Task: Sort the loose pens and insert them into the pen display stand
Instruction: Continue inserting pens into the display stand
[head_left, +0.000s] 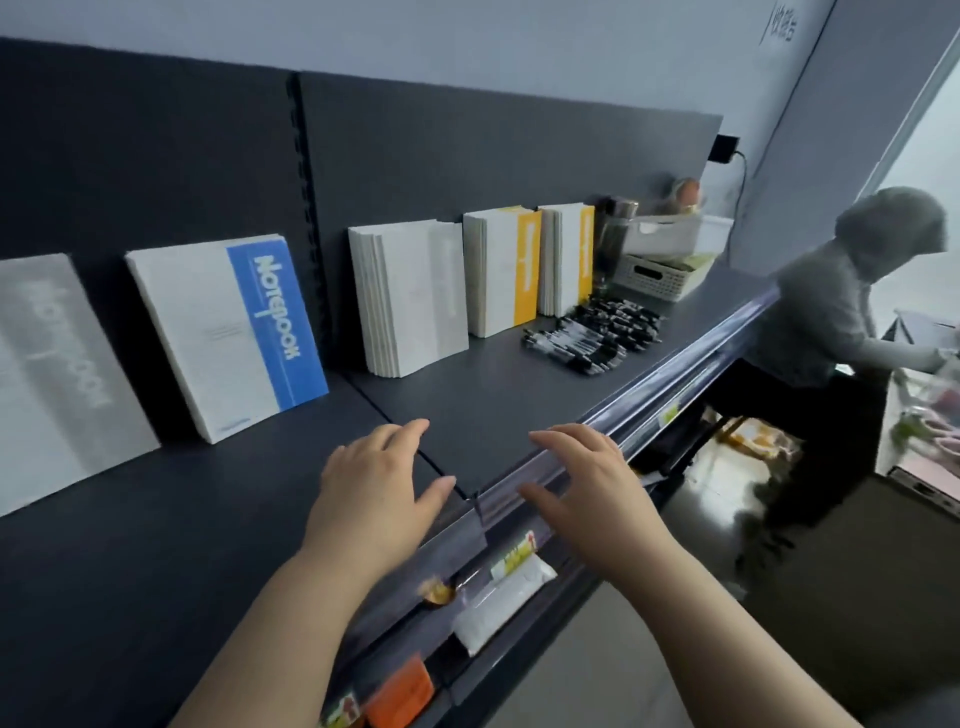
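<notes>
A pile of loose black pens (595, 335) lies on the dark shelf (498, 395), far right of my hands, in front of the yellow-striped notebooks. My left hand (376, 480) hovers palm down over the shelf near its front edge, fingers apart, holding nothing. My right hand (587, 480) is also palm down with spread fingers, over the shelf's clear front rail (691, 358). Both hands are well short of the pens. I see no pen display stand; a clear cup-like object (615, 228) behind the pens is too blurred to identify.
Notebooks lean against the back panel: a grey one (57, 374), a blue-striped one (228, 332), a white stack (410, 296) and two yellow-striped stacks (506, 270). White baskets (660, 260) stand at the shelf's far right. A person in a grey hood (841, 301) bends beyond the shelf end. Lower shelves hold packets.
</notes>
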